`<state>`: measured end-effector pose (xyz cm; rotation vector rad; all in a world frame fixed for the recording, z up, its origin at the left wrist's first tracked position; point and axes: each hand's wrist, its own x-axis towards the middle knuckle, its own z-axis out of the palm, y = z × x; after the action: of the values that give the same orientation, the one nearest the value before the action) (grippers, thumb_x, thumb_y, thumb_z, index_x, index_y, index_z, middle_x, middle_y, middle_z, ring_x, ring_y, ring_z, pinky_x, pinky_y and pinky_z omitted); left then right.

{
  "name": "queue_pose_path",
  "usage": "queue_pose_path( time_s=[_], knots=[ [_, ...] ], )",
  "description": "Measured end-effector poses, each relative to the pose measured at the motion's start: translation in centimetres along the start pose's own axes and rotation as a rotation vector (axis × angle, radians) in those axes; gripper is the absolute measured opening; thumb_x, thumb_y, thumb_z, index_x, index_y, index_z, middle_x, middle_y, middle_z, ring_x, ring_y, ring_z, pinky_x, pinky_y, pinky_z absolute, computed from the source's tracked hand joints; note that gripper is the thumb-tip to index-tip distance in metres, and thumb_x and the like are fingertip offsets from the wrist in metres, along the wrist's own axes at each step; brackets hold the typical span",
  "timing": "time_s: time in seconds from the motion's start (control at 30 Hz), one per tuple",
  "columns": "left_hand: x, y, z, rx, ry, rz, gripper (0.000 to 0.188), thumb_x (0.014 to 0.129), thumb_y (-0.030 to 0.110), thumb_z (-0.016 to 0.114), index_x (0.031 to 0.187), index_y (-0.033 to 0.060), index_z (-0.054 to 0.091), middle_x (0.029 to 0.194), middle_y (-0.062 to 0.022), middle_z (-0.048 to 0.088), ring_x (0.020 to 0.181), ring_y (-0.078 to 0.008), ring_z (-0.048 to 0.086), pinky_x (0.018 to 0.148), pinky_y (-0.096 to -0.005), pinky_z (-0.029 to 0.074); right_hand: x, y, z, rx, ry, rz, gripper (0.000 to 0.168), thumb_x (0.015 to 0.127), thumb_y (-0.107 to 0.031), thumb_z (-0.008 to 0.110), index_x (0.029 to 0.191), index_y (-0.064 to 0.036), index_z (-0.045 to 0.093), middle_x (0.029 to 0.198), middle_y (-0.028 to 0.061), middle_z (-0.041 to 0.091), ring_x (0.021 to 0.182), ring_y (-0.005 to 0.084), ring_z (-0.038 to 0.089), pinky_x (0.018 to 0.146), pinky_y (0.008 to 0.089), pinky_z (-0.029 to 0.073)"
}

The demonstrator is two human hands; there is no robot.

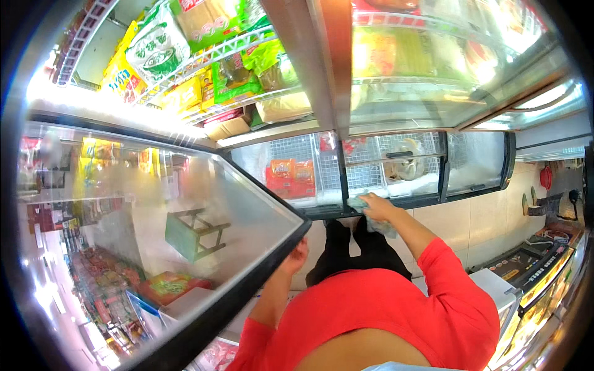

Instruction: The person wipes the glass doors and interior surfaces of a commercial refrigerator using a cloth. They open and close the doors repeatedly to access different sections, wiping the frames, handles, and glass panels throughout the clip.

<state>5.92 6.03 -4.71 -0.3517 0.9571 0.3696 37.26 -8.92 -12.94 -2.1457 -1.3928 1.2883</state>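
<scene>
My right hand (378, 207) grips a pale grey-green cloth (357, 202) against the dark front rim of a chest freezer (394, 204). Part of the cloth hangs down below the palm. Beside the dark-framed edge of an open glass door (304, 227) is my left hand (297, 256), its fingers curled and partly hidden, so its hold on the frame is unclear. Through the freezer's glass lids I see wire baskets (364, 176), red and orange packets (290, 178) and a bagged item (403, 160) that I cannot identify.
Above the freezer, an upright display cabinet has wire shelves (204, 60) with packaged foods (160, 44). A closed glass door (413, 111) covers its right side. The open door reflects a stool (195, 234). Off to the right stand a black counter appliance (515, 264) and a lit display case (533, 310).
</scene>
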Motion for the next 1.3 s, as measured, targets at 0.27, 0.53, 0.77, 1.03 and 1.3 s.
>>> queue_pose_path(
  time_s=[0.27,0.53,0.77,1.03,1.3],
  knots=[
    [9.1,-2.6,11.0,-0.166,-0.140,-0.029,0.030,0.083,0.026,0.055,0.103,0.0026,0.057,0.097,-0.0133,0.059,0.088,-0.0282,0.056,0.064,-0.0381,0.050,-9.9,9.4,-2.9,0.053,0.299,0.057,0.047,0.081,-0.021,0.058,0.125,-0.010,0.046,0.112,0.0208,0.049,0.102,0.0398,0.051,0.087,0.0430,0.043],
    [12.1,-4.4,18.3,-0.322,-0.117,0.043,0.031,0.096,0.032,0.035,0.109,0.0048,0.042,0.098,-0.0126,0.050,0.085,-0.0275,0.050,0.069,-0.0398,0.046,-11.3,4.7,-7.0,0.146,0.554,0.110,0.055,0.084,-0.040,0.059,0.115,0.005,0.050,0.116,0.0244,0.047,0.107,0.0403,0.049,0.090,0.0412,0.041],
    [12.4,-3.4,16.8,-0.244,-0.046,0.004,0.024,0.094,0.022,0.040,0.103,0.0007,0.045,0.101,-0.0144,0.051,0.086,-0.0276,0.051,0.068,-0.0377,0.048,-3.8,0.2,-5.5,0.800,0.631,0.175,0.043,0.088,-0.036,0.056,0.104,0.004,0.056,0.096,0.0188,0.059,0.088,0.0327,0.059,0.081,0.0375,0.046],
    [-0.5,-2.7,8.0,1.206,-0.031,1.032,0.021,0.089,0.010,0.051,0.108,0.0010,0.052,0.104,-0.0126,0.057,0.092,-0.0246,0.056,0.081,-0.0383,0.049,12.2,-5.0,-2.0,1.866,0.213,-0.147,0.015,0.078,-0.008,0.057,0.089,0.002,0.056,0.077,0.0083,0.056,0.071,0.0217,0.058,0.062,0.0356,0.047],
    [-12.8,3.0,3.6,1.211,-0.219,1.679,0.035,0.090,0.025,0.047,0.118,0.0043,0.045,0.119,-0.0114,0.047,0.104,-0.0242,0.050,0.092,-0.0365,0.042,23.6,-11.0,-4.0,1.584,0.897,0.281,0.030,0.088,-0.019,0.058,0.106,0.005,0.056,0.102,0.0151,0.061,0.088,0.0218,0.059,0.075,0.0353,0.048]
  ],
)
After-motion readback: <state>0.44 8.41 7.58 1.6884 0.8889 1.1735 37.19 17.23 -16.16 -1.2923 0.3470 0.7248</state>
